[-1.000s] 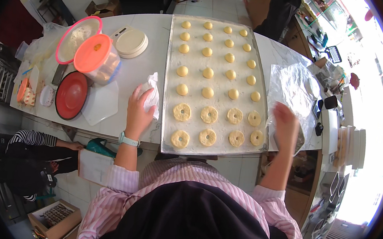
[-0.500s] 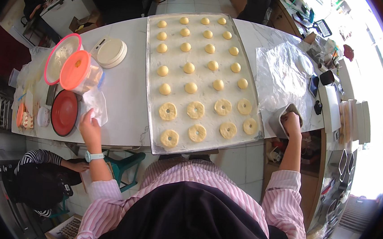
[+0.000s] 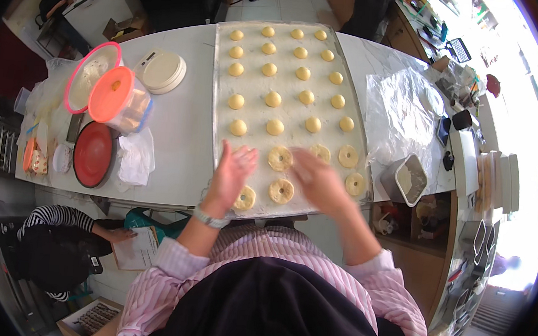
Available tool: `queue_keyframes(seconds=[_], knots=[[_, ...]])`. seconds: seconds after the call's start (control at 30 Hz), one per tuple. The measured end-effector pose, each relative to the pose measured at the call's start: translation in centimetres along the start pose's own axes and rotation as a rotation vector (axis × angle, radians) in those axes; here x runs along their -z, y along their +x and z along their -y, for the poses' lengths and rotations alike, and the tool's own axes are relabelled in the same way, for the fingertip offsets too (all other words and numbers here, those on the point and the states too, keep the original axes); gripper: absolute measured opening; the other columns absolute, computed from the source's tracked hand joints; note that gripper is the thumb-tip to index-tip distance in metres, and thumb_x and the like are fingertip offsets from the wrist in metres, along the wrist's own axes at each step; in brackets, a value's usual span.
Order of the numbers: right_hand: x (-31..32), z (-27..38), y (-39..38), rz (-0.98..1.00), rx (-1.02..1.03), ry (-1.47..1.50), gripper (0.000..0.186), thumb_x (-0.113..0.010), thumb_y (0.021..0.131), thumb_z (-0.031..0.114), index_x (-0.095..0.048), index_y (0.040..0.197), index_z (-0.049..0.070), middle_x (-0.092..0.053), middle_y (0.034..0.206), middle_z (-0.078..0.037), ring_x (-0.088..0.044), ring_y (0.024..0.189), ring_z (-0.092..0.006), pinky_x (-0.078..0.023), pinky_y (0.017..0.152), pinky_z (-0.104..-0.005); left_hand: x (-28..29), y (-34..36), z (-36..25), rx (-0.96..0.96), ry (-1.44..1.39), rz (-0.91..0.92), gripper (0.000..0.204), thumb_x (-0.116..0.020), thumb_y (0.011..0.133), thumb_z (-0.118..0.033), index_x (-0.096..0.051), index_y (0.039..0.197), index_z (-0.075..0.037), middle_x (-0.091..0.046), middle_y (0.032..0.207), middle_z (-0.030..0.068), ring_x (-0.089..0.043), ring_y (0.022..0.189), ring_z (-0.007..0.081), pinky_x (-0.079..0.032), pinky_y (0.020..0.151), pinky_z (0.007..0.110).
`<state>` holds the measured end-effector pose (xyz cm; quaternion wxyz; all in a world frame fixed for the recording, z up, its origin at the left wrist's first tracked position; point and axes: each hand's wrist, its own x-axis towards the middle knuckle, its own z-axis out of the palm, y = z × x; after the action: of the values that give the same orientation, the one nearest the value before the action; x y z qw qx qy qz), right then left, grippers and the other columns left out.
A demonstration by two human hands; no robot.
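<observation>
Left grip (image 3: 236, 172) spread wide, looks bare; right grip (image 3: 319, 178) blurred, can't tell from here. Both over tray (image 3: 256, 85), its long axis running away ahead. Dough ring (image 3: 273, 158) between grips, nearer right; round, no long axis. Dough balls (image 3: 238, 127) just beyond left.
</observation>
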<state>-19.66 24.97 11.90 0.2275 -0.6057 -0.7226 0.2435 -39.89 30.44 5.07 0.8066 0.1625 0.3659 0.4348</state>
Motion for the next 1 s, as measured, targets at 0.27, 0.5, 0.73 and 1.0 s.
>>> queue_keyframes(seconds=[0.27,0.5,0.73,1.0], knots=[[-9.9,-0.6,10.6,0.005,0.34,-0.396,0.065,-0.032,0.094,0.048,-0.033,0.135,-0.002,-0.034,0.141,-0.018,-0.026,0.135,-0.0276,-0.015,0.112,-0.0436,3.2,-0.7,-4.8,-0.154,-0.383,0.105,0.093,-0.037,0.088,-0.063,-0.013,0.138,0.012,-0.027,0.141,0.0255,-0.03,0.132,0.0306,-0.027,0.11,0.039],[-11.7,-0.6,11.2,0.136,0.401,-0.484,0.07,-0.034,0.092,0.054,-0.032,0.136,0.0,-0.033,0.143,-0.013,-0.027,0.135,-0.0249,-0.015,0.112,-0.0468,6.8,-3.9,-6.8,-0.276,-0.512,-0.048,0.075,-0.039,0.094,-0.046,-0.017,0.137,0.012,-0.032,0.139,0.0256,-0.032,0.132,0.033,-0.025,0.111,0.042],[-11.4,-0.8,11.5,0.152,0.344,-0.505,0.067,-0.034,0.092,0.051,-0.031,0.137,0.002,-0.033,0.143,-0.013,-0.028,0.134,-0.0241,-0.015,0.111,-0.0486,7.8,-3.9,-6.6,-0.252,-0.504,-0.085,0.062,-0.039,0.096,-0.036,-0.025,0.134,0.011,-0.04,0.134,0.024,-0.038,0.128,0.0325,-0.03,0.109,0.041],[-11.6,-2.2,12.6,-0.074,0.356,-0.33,0.048,-0.044,0.089,0.031,-0.043,0.128,0.004,-0.043,0.135,-0.012,-0.038,0.126,-0.0246,-0.02,0.109,-0.0481,7.8,-3.6,-6.6,-0.232,-0.492,-0.091,0.052,-0.04,0.096,-0.03,-0.034,0.13,0.009,-0.045,0.131,0.0215,-0.042,0.125,0.0316,-0.034,0.107,0.041]])
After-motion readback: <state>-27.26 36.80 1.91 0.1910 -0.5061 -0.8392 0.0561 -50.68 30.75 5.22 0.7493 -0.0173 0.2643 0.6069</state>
